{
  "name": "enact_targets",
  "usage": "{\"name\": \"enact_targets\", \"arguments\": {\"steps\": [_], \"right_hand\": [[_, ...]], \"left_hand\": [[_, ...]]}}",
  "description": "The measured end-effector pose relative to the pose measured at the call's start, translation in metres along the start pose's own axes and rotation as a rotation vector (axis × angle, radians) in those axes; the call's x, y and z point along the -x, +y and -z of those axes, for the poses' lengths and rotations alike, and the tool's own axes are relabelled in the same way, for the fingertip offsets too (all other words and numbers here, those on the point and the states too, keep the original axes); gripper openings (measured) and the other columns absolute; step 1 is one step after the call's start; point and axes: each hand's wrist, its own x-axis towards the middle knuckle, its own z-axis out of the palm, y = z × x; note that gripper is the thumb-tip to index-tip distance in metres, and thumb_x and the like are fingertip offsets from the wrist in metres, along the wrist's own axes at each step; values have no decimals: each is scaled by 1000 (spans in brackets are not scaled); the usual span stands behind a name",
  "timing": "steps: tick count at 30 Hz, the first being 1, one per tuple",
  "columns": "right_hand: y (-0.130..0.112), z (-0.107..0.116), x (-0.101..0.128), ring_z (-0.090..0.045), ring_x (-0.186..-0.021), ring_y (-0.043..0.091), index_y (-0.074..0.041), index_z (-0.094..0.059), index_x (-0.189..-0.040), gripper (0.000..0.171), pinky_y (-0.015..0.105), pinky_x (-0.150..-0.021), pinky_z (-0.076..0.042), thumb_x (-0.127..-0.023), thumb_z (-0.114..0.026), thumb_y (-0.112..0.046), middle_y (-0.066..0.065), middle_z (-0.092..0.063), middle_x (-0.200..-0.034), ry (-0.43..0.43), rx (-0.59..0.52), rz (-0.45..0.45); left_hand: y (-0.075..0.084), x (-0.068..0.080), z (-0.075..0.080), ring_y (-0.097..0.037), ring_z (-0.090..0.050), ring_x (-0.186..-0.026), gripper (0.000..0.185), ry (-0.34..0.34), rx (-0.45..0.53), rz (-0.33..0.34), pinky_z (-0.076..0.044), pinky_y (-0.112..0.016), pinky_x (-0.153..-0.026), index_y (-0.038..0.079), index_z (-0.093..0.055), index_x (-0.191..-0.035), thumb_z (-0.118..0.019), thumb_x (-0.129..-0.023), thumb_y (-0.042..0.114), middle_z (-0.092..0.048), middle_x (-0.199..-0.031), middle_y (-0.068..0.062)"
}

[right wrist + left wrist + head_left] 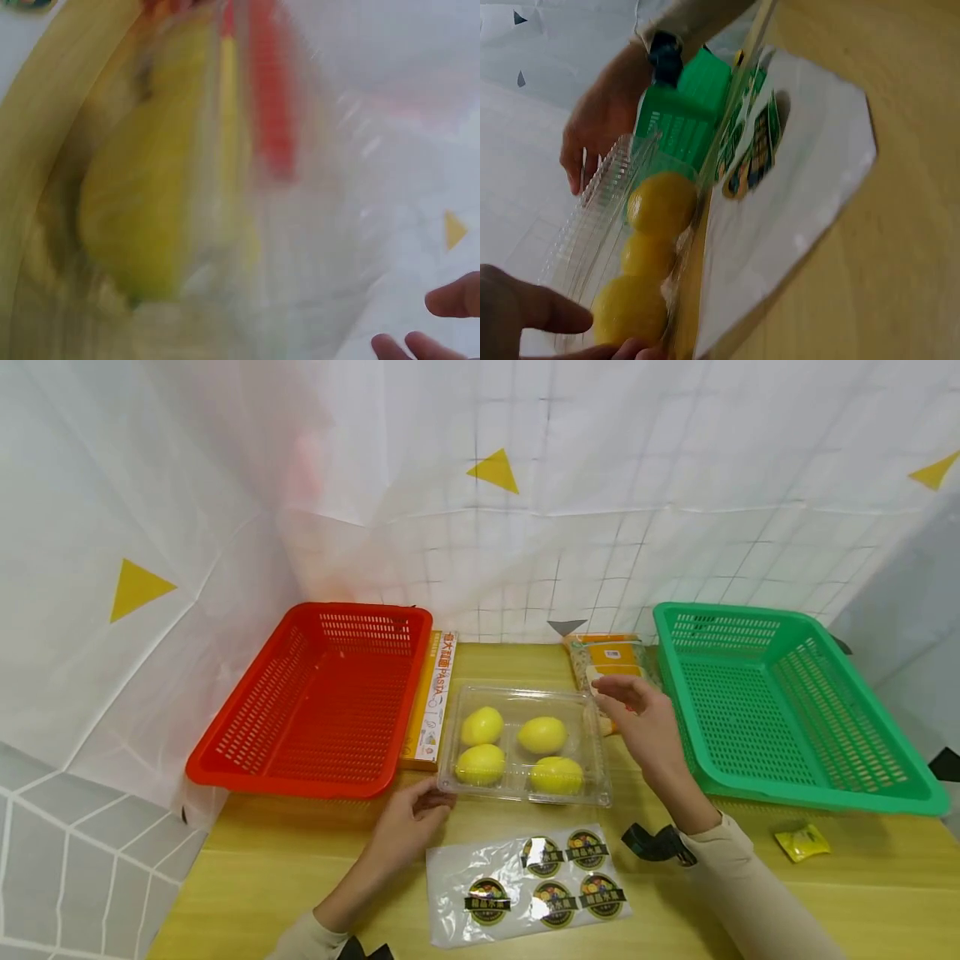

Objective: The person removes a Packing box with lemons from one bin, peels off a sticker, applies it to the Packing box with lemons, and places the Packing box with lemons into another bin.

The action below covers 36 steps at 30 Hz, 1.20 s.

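A clear plastic clamshell box [523, 694] with its lid down lies mid-table and holds several yellow lemons [542, 734]. My left hand [415, 812] pinches the box's near left corner; in the left wrist view its fingers [544, 310] lie against the box [592, 217] beside the lemons [661, 202]. My right hand [643, 717] hovers with relaxed, spread fingers just off the box's right edge, and also shows as a hand [600, 124] at the box's far end. The right wrist view is blurred: a lemon [142, 210] behind clear plastic, and fingertips [450, 296] at the lower right.
A red basket [225, 752] stands at the left and a green basket [817, 793] at the right. A pasta box [433, 697] lies beside the red basket, an orange packet [611, 657] behind the clamshell. A sheet with several round stickers [525, 881] and a small yellow sachet [802, 842] lie nearer me.
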Motion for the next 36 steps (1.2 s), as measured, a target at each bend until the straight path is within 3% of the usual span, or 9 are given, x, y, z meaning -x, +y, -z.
{"name": "enact_targets", "arguments": {"steps": [5,10,16,20,24,30,36], "right_hand": [[-21,0,18,-68,-96,23,6,-67,-123,29,29,-79,-59,-102,-70,-13,20,-71,-117,-53,-217,51],[-32,-7,42,-68,-80,25,7,-66,-120,23,37,-73,-61,-102,-68,-7,20,-72,-108,-254,-378,-27],[-35,-28,78,-72,-83,29,11,-63,-120,25,46,-76,-62,-100,-67,-4,26,-71,-110,-507,-454,-109],[-28,-48,98,-72,-83,26,8,-64,-121,24,46,-76,-61,-101,-66,-5,26,-71,-110,-674,-444,-138],[-15,-65,112,-72,-85,26,9,-66,-119,23,45,-74,-62,-100,-67,-4,28,-71,-108,-752,-394,-127],[3,-78,126,-71,-84,22,6,-70,-115,21,34,-70,-61,-96,-71,-3,25,-71,-107,-787,-307,-59],[13,-85,134,-69,-82,14,-3,-73,-112,18,30,-65,-59,-95,-75,-7,14,-72,-102,-761,-204,116]], "left_hand": [[-4,2,10,-25,-67,-97,24,-105,-230,-84,-57,-31,-84,-6,-70,-119,-64,-96,-3,-72,-107,-11],[-6,5,17,-17,-66,-95,22,-152,-356,-176,-56,-32,-82,1,-76,-115,-68,-94,-3,-74,-106,-4],[-8,6,23,-10,-62,-87,22,-224,-436,-273,-56,-31,-77,6,-78,-112,-76,-91,3,-71,-101,1],[-9,5,25,-12,-62,-85,21,-249,-445,-300,-56,-31,-75,8,-79,-111,-78,-90,4,-68,-99,2],[-12,5,26,-14,-62,-85,21,-275,-469,-315,-55,-30,-74,10,-80,-110,-79,-90,4,-68,-98,3],[-15,5,25,-14,-61,-82,19,-292,-479,-340,-53,-30,-73,12,-81,-107,-78,-90,4,-70,-96,4],[-15,4,23,-14,-62,-85,18,-285,-473,-371,-53,-31,-75,12,-81,-107,-79,-90,7,-70,-97,4]]}}
